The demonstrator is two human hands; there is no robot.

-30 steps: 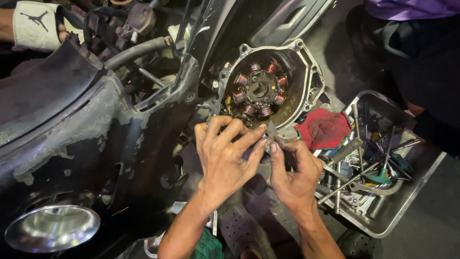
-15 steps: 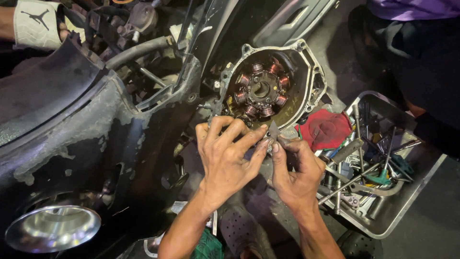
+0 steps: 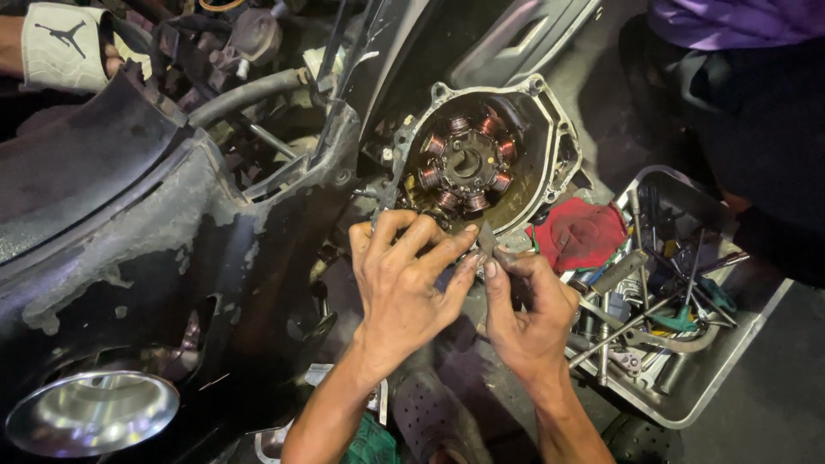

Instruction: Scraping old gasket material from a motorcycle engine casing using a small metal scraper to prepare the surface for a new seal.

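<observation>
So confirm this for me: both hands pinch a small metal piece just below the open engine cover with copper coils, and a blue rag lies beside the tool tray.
Not quite: the rag is red, not blue, as the head view shows. The rest holds: the left hand and right hand pinch the small metal piece below the coils, beside the tool tray.

Stator [image 3: 466, 163] behind hands, tool tray [image 3: 687, 404] right w/ rag [image 3: 580, 234], headlamp [image 3: 90, 412] far left.

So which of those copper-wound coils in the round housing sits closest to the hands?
The bottom coil of the ring, facing the left hand and right hand. The other coils lie farther up around the hub.
</observation>
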